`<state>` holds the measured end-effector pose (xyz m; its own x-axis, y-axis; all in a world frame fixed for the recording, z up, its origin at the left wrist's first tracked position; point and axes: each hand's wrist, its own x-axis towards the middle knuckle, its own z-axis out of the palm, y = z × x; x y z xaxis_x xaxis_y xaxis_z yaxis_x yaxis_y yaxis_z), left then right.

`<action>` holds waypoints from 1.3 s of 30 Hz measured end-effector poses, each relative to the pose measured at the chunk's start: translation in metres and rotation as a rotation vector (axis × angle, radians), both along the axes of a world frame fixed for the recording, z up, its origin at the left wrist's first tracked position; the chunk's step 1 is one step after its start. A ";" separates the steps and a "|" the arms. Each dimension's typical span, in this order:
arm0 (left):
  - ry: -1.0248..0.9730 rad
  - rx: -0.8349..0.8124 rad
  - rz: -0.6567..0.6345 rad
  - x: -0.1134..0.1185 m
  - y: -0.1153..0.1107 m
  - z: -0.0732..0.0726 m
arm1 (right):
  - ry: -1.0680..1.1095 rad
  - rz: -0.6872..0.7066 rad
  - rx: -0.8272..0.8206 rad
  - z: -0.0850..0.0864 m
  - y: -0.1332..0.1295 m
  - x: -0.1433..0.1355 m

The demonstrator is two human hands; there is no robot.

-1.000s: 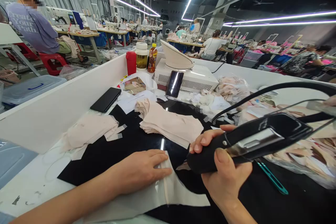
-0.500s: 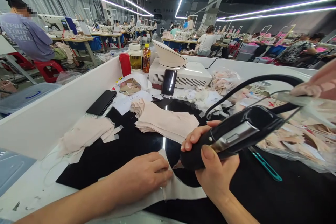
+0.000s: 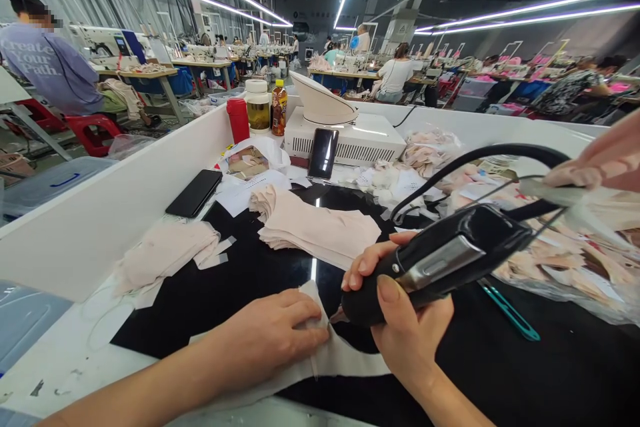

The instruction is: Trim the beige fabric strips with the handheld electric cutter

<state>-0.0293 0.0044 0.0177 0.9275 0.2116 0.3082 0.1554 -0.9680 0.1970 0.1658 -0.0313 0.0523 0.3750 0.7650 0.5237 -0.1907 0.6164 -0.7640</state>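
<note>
My left hand point(image 3: 273, 333) rests on a pale fabric piece point(image 3: 350, 359) at the front of the black work surface, fingers pressed together on the cloth. My right hand point(image 3: 405, 313) is wrapped round a black handheld tool point(image 3: 440, 257) with a silver side plate. The tool's tip points left, close to my left fingertips at the fabric's edge. Behind the hands lies a stack of pale pink fabric pieces point(image 3: 320, 223). A smaller pile point(image 3: 167, 250) sits to the left.
Teal snips point(image 3: 510, 310) and fabric scraps point(image 3: 560, 247) lie right. A black cable point(image 3: 460, 160) arches behind the tool. Phones point(image 3: 195, 193), a white machine point(image 3: 345, 137), a red cup point(image 3: 237, 120) and bottles stand further back, inside a white rim point(image 3: 125, 213).
The tool and my right hand have shifted slightly left. My left hand stays on the fabric, almost unmoved.
</note>
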 end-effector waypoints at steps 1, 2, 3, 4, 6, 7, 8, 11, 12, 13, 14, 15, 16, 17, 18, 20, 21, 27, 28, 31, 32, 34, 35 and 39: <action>-0.001 0.001 0.002 0.000 0.000 0.000 | -0.002 -0.004 -0.010 0.001 0.000 0.000; -0.001 0.004 0.005 -0.001 0.000 0.000 | -0.003 -0.010 -0.020 0.001 -0.001 0.000; 0.000 0.011 0.009 -0.001 0.000 -0.001 | -0.004 -0.017 -0.028 0.002 -0.002 0.001; -0.002 0.019 0.012 -0.001 0.000 -0.001 | -0.005 -0.025 -0.033 0.003 -0.003 0.002; -0.003 0.030 0.012 -0.001 0.000 -0.002 | -0.006 -0.039 -0.033 0.004 -0.006 0.004; -0.001 0.028 0.013 -0.001 0.000 -0.003 | -0.008 -0.039 -0.031 0.004 -0.008 0.004; 0.001 0.024 0.013 -0.001 0.000 -0.003 | -0.009 -0.036 -0.027 0.004 -0.010 0.005; 0.002 0.018 0.007 0.000 0.000 -0.005 | -0.012 -0.030 -0.026 0.001 -0.013 0.004; 0.001 0.021 0.004 -0.001 0.000 -0.005 | -0.014 -0.034 -0.029 0.000 -0.014 0.004; 0.004 0.025 0.002 -0.001 0.000 -0.004 | -0.016 -0.038 -0.033 0.000 -0.014 0.003; 0.012 0.028 0.003 -0.002 0.000 -0.004 | -0.017 -0.039 -0.038 0.001 -0.014 0.004; 0.023 0.029 0.009 -0.003 0.000 -0.004 | -0.014 -0.037 -0.044 0.002 -0.014 0.004; 0.033 0.028 0.020 -0.003 -0.001 -0.004 | -0.007 -0.034 -0.048 0.004 -0.015 0.006; 0.035 0.027 0.032 -0.004 -0.001 -0.004 | 0.005 -0.034 -0.046 0.006 -0.016 0.008; 0.022 0.033 0.038 -0.004 -0.002 -0.004 | 0.019 -0.038 -0.040 0.008 -0.017 0.010; -0.039 0.049 0.044 -0.002 -0.006 -0.003 | 0.034 -0.061 -0.024 0.013 -0.022 0.017; -0.073 0.050 0.044 0.000 -0.009 -0.003 | 0.030 -0.074 -0.017 0.015 -0.025 0.021; -0.137 -0.091 0.075 0.020 -0.032 -0.010 | -0.023 -0.117 -0.047 0.012 -0.042 0.035; -0.142 -0.102 0.084 0.023 -0.036 -0.011 | -0.030 -0.119 -0.050 0.011 -0.044 0.036; -0.150 -0.071 0.117 0.029 -0.043 -0.015 | -0.049 -0.122 -0.051 0.007 -0.050 0.038; -0.137 -0.046 0.127 0.030 -0.045 -0.016 | -0.054 -0.117 -0.052 0.006 -0.052 0.039; -0.097 -0.008 0.138 0.030 -0.047 -0.014 | -0.064 -0.103 -0.055 0.005 -0.056 0.039; -0.080 -0.006 0.148 0.029 -0.047 -0.013 | -0.068 -0.098 -0.058 0.005 -0.058 0.039; -0.077 -0.052 0.178 0.026 -0.048 -0.010 | -0.065 -0.110 -0.068 0.005 -0.062 0.038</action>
